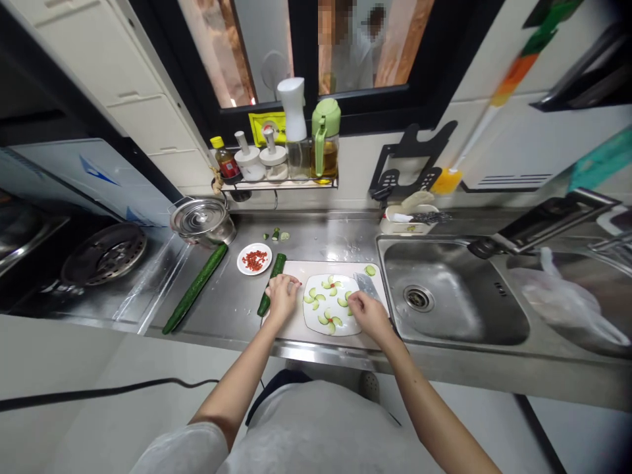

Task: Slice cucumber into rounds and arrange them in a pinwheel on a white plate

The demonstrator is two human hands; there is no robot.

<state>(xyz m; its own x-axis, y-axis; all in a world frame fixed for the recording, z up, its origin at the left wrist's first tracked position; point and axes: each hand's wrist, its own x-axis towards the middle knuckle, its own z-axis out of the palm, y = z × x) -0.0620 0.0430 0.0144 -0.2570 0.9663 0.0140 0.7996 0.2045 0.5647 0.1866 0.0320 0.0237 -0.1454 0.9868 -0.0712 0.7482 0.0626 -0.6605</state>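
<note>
A white squarish plate (318, 326) lies on the pale cutting board (289, 329), with cucumber slices (332, 285) set on it in pinwheel clusters, some with red bits at the centre. My left hand (281, 299) is left of the plate, above a cut length of cucumber (265, 304); its fingertips pinch a small red piece. Over the plate's right side, my right hand (369, 316) has thumb and fingers together at a cucumber slice; whether it grips anything is hidden. A knife blade (366, 286) shows beyond that hand. Chopped red bits (255, 261) fill a small white dish (241, 265).
A long cucumber (195, 289) lies on the steel counter at left, below a lidded pot (202, 220). Cucumber ends (275, 234) sit behind the board. The sink (454, 296) is at right. Bottles and jars stand on a wall rack (281, 182). A pan (106, 253) is far left.
</note>
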